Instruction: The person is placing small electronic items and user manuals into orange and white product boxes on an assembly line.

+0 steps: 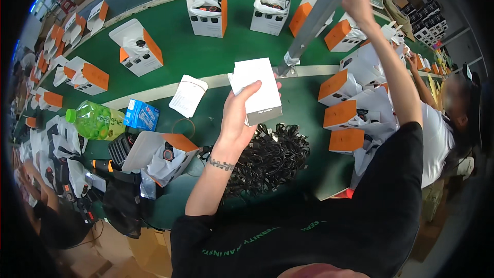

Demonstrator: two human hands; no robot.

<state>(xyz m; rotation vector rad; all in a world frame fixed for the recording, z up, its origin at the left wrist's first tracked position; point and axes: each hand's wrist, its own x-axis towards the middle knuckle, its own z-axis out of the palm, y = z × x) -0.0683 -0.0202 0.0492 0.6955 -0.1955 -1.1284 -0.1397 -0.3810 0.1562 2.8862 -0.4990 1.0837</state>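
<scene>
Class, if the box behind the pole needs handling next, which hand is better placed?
Probably the right hand: it is raised by the pole, near that box; its grip is unclear. The left hand is farther off, holding white papers.

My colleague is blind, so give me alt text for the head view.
The left hand holds a stack of white booklets near a heap of black cables; the right hand is outstretched by a metal post. Open white-and-orange boxes stand on the green worktop.

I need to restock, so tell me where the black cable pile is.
In the head view, the black cable pile lies just right of the left forearm, below the white stack held in the left hand.
</scene>
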